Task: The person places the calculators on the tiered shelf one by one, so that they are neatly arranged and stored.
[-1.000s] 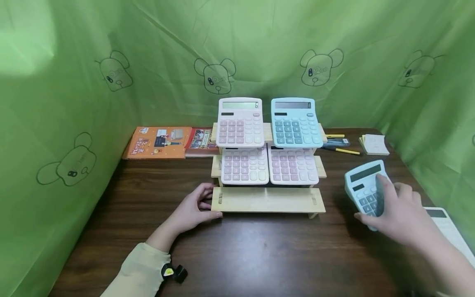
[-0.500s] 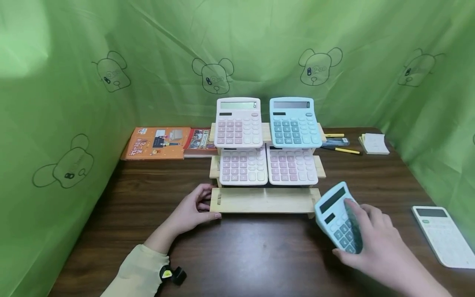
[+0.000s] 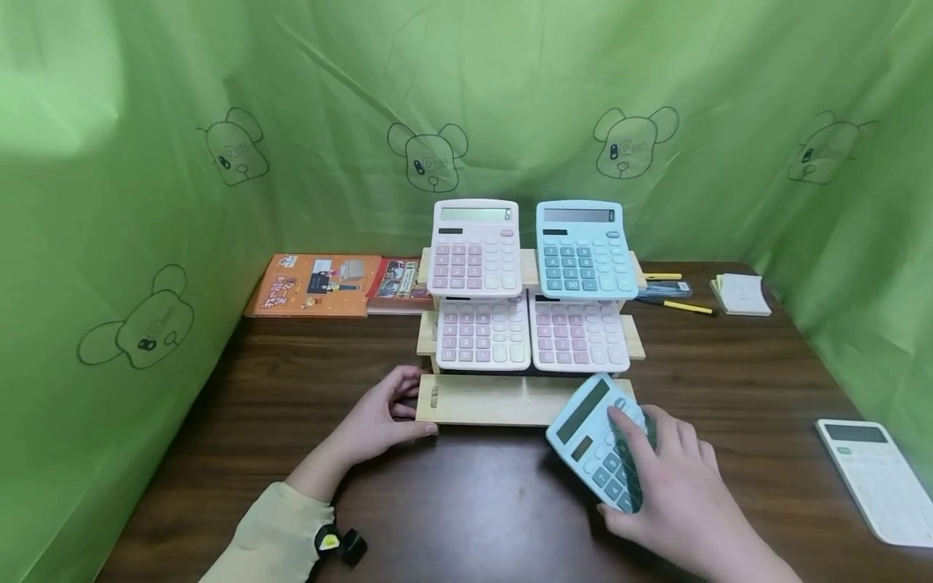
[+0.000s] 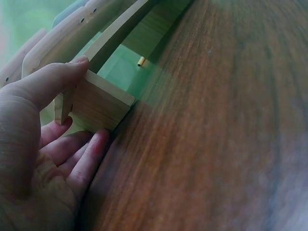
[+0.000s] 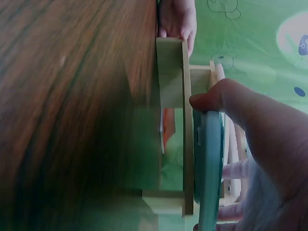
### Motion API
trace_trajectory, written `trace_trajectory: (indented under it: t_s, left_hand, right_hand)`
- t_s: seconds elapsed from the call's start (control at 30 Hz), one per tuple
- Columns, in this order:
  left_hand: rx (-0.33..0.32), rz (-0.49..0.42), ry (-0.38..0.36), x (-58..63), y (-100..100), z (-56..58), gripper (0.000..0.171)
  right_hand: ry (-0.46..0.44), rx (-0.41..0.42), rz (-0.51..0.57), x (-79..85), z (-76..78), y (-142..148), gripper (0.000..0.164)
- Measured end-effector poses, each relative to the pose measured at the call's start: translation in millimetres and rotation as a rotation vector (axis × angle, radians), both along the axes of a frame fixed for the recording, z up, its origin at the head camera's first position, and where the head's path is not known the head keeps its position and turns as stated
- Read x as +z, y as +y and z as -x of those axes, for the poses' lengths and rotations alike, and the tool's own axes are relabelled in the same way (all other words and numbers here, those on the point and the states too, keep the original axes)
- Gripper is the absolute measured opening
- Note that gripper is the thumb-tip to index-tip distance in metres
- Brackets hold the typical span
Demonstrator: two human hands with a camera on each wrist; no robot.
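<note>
A stepped wooden rack (image 3: 496, 398) stands mid-table, with several calculators on its two upper tiers. My left hand (image 3: 379, 414) grips the left end of its lowest step, thumb (image 4: 57, 79) at the front edge and fingers around the end. In my right hand (image 3: 674, 490) is a light-blue calculator (image 3: 583, 421), held by its sides and turned askew over the right part of that step. The right wrist view shows this blue calculator (image 5: 210, 159) edge-on, close beside the board (image 5: 187, 144); whether they touch I cannot tell. Pink calculators (image 3: 477, 247) and another blue one (image 3: 585, 249) sit above.
A white calculator (image 3: 875, 478) lies at the table's right side. Behind the rack are orange and red books (image 3: 317, 287), pens (image 3: 688, 307) and a white notepad (image 3: 742, 293). Green cloth (image 3: 510, 89) hangs around the back and sides.
My right hand has carried the blue calculator leftward from the right side of the table to the lowest step. My left hand keeps its hold on the rack's end.
</note>
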State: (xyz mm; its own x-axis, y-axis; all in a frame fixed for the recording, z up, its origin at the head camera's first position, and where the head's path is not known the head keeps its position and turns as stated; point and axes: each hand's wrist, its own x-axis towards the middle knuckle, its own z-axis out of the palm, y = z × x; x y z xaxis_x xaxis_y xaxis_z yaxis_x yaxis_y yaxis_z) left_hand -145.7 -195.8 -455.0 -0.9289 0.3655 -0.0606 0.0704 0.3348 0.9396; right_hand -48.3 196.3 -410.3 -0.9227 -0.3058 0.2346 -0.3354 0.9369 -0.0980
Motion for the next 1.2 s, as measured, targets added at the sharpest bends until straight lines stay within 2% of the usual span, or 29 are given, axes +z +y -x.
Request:
trace_trajectory:
  t_s: [0.07, 0.2, 0.23, 0.37, 0.6, 0.87, 1.0, 1.2]
  left_hand:
    - [-0.007, -0.007, -0.001, 4.5, 1, -1.6, 0.073]
    - [-0.012, -0.006, 0.002, 5.4, 2, -2.1, 0.073]
    - [-0.012, -0.003, -0.005, 10.3, 3, -3.4, 0.073]
    - [-0.021, -0.004, -0.006, 10.3, 5, -3.0, 0.072]
    - [-0.016, 0.018, 0.007, -14.0, 1, 7.1, 0.076]
    - [-0.013, 0.018, 0.035, -18.0, -4, 9.8, 0.073]
    - [-0.012, 0.012, 0.04, -18.2, -4, 10.5, 0.073]
    - [-0.003, -0.003, 0.032, -18.9, -5, 10.8, 0.073]
  right_hand:
    - [-0.013, 0.004, -0.011, 1.6, 2.5, -4, 0.112]
    - [-0.024, 0.013, -0.028, 4.7, 8.2, -10, 0.11]
    - [-0.028, 0.016, -0.03, 5.5, 9.8, -12, 0.11]
    - [-0.039, 0.043, -0.024, 6.9, 14.8, -19, 0.108]
    - [-0.03, 0.031, 0.022, 1.5, 23.7, -32, 0.104]
    - [-0.017, 0.017, 0.132, -9.2, 29.7, -42, 0.107]
    - [-0.082, 0.053, 0.158, -8.3, 29.6, -38, 0.111]
    - [-0.238, 0.141, 0.227, -2.4, 25.9, -16, 0.107]
